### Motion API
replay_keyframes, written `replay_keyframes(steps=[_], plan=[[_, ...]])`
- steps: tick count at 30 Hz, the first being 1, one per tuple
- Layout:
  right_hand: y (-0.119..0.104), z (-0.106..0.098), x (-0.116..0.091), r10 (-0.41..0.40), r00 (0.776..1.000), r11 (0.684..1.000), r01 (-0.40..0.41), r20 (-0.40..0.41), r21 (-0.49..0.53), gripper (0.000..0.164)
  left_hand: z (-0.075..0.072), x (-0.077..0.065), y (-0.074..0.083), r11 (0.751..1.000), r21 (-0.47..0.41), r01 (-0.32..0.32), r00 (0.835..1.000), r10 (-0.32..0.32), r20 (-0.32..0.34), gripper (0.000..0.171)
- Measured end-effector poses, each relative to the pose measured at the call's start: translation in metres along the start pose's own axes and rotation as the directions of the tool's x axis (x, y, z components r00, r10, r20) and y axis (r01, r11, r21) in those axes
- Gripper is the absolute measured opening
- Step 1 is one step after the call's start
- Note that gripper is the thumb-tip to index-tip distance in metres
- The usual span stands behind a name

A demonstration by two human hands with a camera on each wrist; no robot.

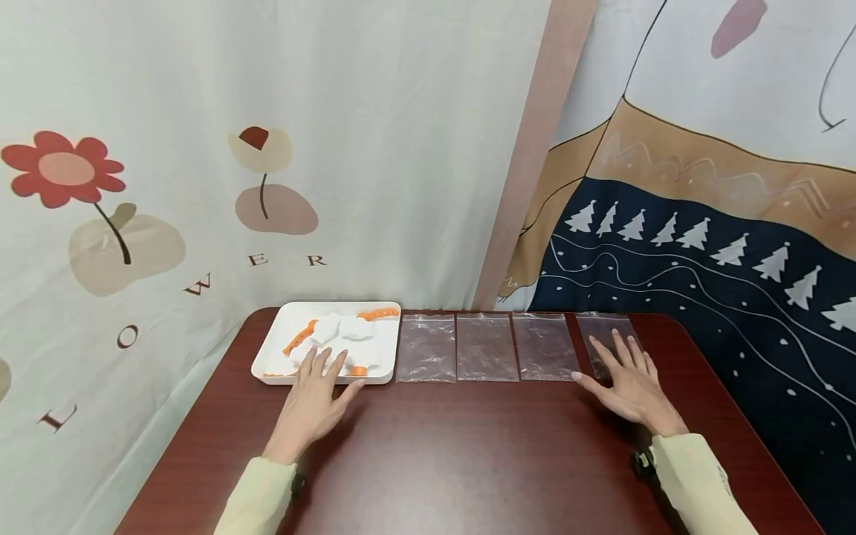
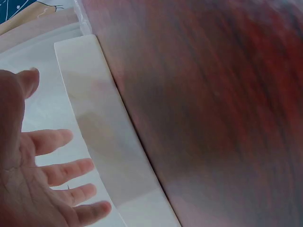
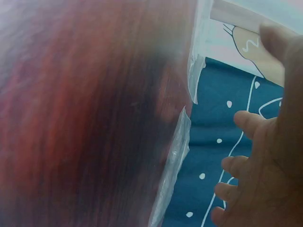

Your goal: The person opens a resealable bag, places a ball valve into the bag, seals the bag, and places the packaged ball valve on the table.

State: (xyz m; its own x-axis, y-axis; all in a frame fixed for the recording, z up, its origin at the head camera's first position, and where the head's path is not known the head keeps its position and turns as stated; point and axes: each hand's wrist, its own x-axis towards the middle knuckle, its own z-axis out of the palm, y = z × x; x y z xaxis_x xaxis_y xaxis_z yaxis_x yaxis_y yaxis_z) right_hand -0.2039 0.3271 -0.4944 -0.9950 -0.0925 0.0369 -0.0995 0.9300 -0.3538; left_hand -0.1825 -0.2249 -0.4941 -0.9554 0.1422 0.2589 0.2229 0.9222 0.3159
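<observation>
In the head view, my left hand (image 1: 309, 409) is spread with fingers apart at the near edge of a white tray (image 1: 273, 349). Inside lie several white pieces (image 1: 357, 328) and orange strips (image 1: 301, 338); their exact kind is unclear, and my fingers hide some. The tray's outer wall (image 2: 113, 137) stands beyond the fingers in the left wrist view. On the right, my right hand (image 1: 631, 390) is also spread and holds nothing. It is over or near the near part of a clear zip bag (image 1: 598, 327), partly covering it; whether it touches cannot be told.
Between the hands, three more flat clear zip bags, the left (image 1: 426, 349), the middle (image 1: 487, 349) and the right (image 1: 545, 348), lie in a row beside the tray. Everything rests on a dark red wooden table (image 1: 468, 453). A printed curtain (image 1: 401, 148) hangs right behind its far edge.
</observation>
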Motion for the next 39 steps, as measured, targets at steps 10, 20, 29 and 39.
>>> replay_keyframes(steps=[10,20,29,39], plan=[[0.005,-0.003,0.014,-0.006,1.0,1.0,0.006,0.012,0.024,0.078,0.003,0.007,0.007,0.995,-0.034,-0.097,0.977,0.089,-0.194,0.037],[0.007,0.001,0.028,0.013,1.0,1.0,-0.013,-0.017,0.023,0.063,0.01,0.01,0.01,0.994,-0.013,-0.11,0.97,0.105,-0.219,0.015],[0.014,0.006,0.029,0.053,0.998,0.998,-0.053,0.023,0.028,0.054,0.013,0.014,0.009,0.998,-0.03,-0.057,0.981,0.05,-0.186,0.009],[0.015,0.008,0.02,0.062,0.997,0.998,-0.063,0.038,0.03,0.054,0.009,0.017,0.012,0.997,-0.075,0.022,0.991,-0.031,-0.128,0.006]])
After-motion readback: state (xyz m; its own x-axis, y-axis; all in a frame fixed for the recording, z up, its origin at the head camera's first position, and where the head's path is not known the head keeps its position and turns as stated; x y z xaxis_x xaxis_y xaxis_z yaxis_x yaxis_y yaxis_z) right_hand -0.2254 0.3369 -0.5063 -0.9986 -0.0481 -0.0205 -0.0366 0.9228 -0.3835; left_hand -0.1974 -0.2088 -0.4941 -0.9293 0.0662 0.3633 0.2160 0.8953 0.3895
